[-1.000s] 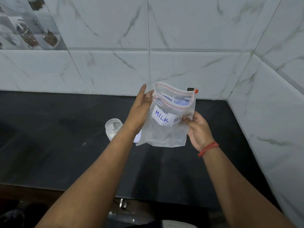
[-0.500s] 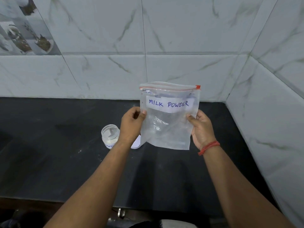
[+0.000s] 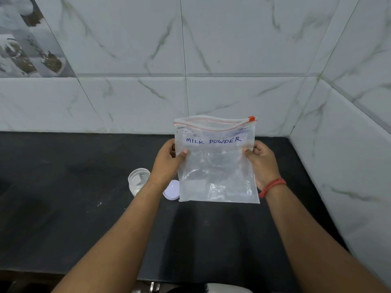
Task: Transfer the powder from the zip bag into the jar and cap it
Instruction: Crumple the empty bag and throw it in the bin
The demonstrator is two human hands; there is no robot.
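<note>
Now zip bag (image 3: 215,166) btwn both hands.

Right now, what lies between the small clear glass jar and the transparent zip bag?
In the head view, the left hand and wrist, and the white round lid on the counter, partly behind the bag.

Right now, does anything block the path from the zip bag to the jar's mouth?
The left hand and its forearm lie between the zip bag and the open jar. The white lid lies off the jar, on the counter.
</note>
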